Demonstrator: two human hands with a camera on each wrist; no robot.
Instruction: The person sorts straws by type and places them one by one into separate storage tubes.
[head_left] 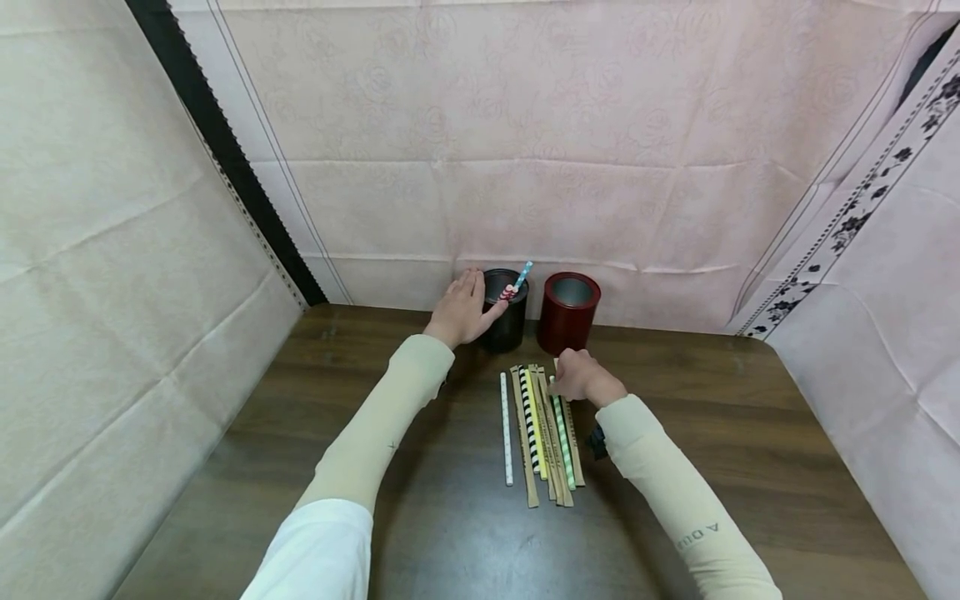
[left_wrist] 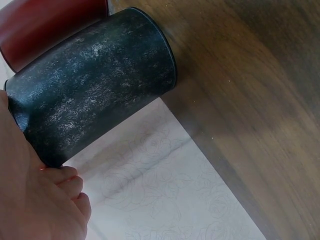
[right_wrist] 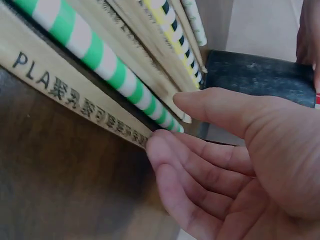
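My left hand [head_left: 459, 310] holds the black cup [head_left: 504, 332] near its rim, thumb across the front. In the left wrist view its fingers curl at the edge of the cup [left_wrist: 95, 85]. A blue-dotted straw [head_left: 525, 273] and a red-and-white one [head_left: 508, 292] stick out of that cup. My right hand [head_left: 585, 379] is at the far end of a row of straws. In the right wrist view, its thumb and fingertips are apart, on either side of the end of a green-and-white striped straw [right_wrist: 105, 62]. The fingertips touch a paper-wrapped straw printed "PLA" [right_wrist: 75, 100].
A dark red cup [head_left: 567, 321] stands right of the black one, close to the fabric backdrop [head_left: 480, 208]. Left in the row lie a pale dotted straw [head_left: 507, 433], a black-and-white striped straw [head_left: 529, 425], a yellow one [head_left: 539, 433] and several brown paper-wrapped straws.
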